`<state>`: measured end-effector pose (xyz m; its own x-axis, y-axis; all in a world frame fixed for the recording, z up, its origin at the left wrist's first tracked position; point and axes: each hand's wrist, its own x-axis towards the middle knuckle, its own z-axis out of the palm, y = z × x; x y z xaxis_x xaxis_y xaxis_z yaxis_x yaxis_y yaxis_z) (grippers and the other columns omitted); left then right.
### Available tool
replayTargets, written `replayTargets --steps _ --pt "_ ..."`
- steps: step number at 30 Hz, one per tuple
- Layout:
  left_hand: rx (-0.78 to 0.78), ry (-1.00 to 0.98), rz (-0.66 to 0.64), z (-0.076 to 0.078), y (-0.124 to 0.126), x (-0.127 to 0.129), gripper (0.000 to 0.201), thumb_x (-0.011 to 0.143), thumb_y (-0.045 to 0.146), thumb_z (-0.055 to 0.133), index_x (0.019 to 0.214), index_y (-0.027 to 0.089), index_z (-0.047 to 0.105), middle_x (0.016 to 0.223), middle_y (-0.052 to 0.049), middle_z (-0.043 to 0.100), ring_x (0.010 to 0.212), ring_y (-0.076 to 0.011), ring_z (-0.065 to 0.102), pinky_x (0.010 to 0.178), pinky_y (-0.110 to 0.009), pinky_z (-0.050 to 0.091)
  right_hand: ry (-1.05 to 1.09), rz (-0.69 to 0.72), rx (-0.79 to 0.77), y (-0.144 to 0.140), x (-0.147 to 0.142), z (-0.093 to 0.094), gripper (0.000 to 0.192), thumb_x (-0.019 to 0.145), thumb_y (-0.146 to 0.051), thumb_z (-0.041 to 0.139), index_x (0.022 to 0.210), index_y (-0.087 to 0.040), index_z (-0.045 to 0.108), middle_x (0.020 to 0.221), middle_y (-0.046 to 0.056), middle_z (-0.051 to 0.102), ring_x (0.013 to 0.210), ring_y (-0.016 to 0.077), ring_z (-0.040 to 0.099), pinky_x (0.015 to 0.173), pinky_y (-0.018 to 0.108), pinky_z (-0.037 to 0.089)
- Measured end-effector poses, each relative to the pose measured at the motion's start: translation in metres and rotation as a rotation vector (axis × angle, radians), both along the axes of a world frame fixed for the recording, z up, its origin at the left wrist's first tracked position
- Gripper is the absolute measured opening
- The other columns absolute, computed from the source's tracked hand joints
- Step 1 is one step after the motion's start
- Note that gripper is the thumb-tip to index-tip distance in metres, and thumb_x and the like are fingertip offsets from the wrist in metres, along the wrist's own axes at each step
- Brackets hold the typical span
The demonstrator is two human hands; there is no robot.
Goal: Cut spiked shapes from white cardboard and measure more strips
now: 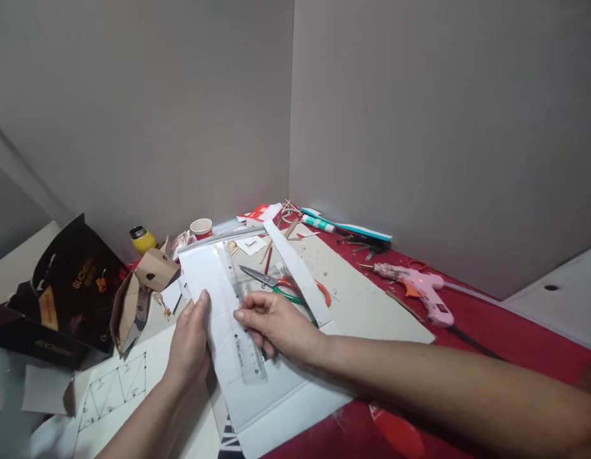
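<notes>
A white sheet of card (213, 280) lies on the red table, with a clear plastic ruler (242, 325) laid lengthwise along it. My right hand (273, 325) rests on the ruler's right side, fingertips pressing its edge near the middle. My left hand (192, 341) grips the card's left edge, thumb on top. A long white strip (299, 274) runs diagonally to the right of the card. Scissors (280, 287) with red and green handles lie just beyond my right hand.
A pink glue gun (426, 293) lies at the right on the red cloth. A dark paper bag (70, 287) and a small cardboard model (154, 271) stand at the left. A drawing of triangles (116, 386), a yellow bottle (143, 239), a paper cup (201, 227) and a glue stick (318, 223) lie around.
</notes>
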<state>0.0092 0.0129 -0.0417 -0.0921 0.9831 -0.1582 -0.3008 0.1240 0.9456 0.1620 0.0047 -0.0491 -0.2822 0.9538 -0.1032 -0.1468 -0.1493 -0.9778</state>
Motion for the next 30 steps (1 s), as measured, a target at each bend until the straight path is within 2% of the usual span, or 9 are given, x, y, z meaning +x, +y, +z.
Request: replayTargets --steps 4,11,15,20,25,30 --pt "-0.024 0.017 0.002 -0.005 0.002 -0.001 0.025 0.076 0.040 0.074 0.081 0.016 0.070 0.072 -0.004 0.076 0.069 -0.0229 0.072 0.063 -0.029 0.056 -0.059 0.075 0.024 0.002 0.002 -0.003 0.028 0.080 -0.040 0.063 0.065 -0.019 0.053 0.038 -0.010 0.048 0.027 0.0044 0.037 0.027 0.014 0.028" --pt "-0.029 0.031 -0.039 -0.011 0.002 0.001 0.037 0.078 0.047 0.070 0.094 0.014 0.071 0.075 -0.007 0.076 0.065 -0.0239 0.072 0.059 -0.031 0.057 -0.177 0.175 0.014 0.003 0.005 -0.005 0.029 0.084 -0.034 0.059 0.060 -0.019 0.051 0.039 -0.008 0.049 0.029 0.0054 0.042 0.027 0.014 0.029" --pt "-0.027 0.058 -0.084 -0.013 0.001 0.003 0.041 0.072 0.039 0.078 0.102 0.012 0.070 0.079 -0.008 0.077 0.065 -0.0240 0.072 0.059 -0.031 0.057 -0.241 0.170 0.049 0.004 0.005 -0.006 0.030 0.084 -0.032 0.059 0.059 -0.020 0.048 0.045 -0.008 0.049 0.032 0.0053 0.042 0.032 0.016 0.029" --pt "-0.007 0.062 -0.043 -0.012 0.005 0.002 0.036 0.068 0.034 0.081 0.095 0.012 0.070 0.077 -0.007 0.076 0.068 -0.0237 0.072 0.066 -0.032 0.058 -0.380 0.117 0.242 0.009 0.010 -0.010 0.038 0.081 -0.030 0.065 0.052 -0.019 0.044 0.045 -0.007 0.042 0.043 0.0068 0.039 0.041 0.020 0.028" --pt "-0.007 0.063 -0.022 -0.009 0.010 -0.002 0.035 0.068 0.033 0.080 0.095 0.013 0.069 0.078 -0.007 0.076 0.069 -0.0241 0.072 0.070 -0.035 0.058 -0.382 0.099 0.211 0.011 0.015 -0.007 0.034 0.083 -0.028 0.065 0.055 -0.019 0.046 0.045 -0.007 0.045 0.042 0.0073 0.041 0.044 0.021 0.027" --pt "0.000 0.083 0.006 -0.009 0.009 -0.002 0.035 0.069 0.033 0.079 0.096 0.013 0.070 0.082 -0.007 0.076 0.076 -0.0254 0.072 0.073 -0.035 0.057 -0.434 0.153 0.231 0.013 0.017 -0.009 0.030 0.081 -0.029 0.068 0.058 -0.018 0.051 0.047 -0.006 0.047 0.044 0.0077 0.043 0.045 0.022 0.028"
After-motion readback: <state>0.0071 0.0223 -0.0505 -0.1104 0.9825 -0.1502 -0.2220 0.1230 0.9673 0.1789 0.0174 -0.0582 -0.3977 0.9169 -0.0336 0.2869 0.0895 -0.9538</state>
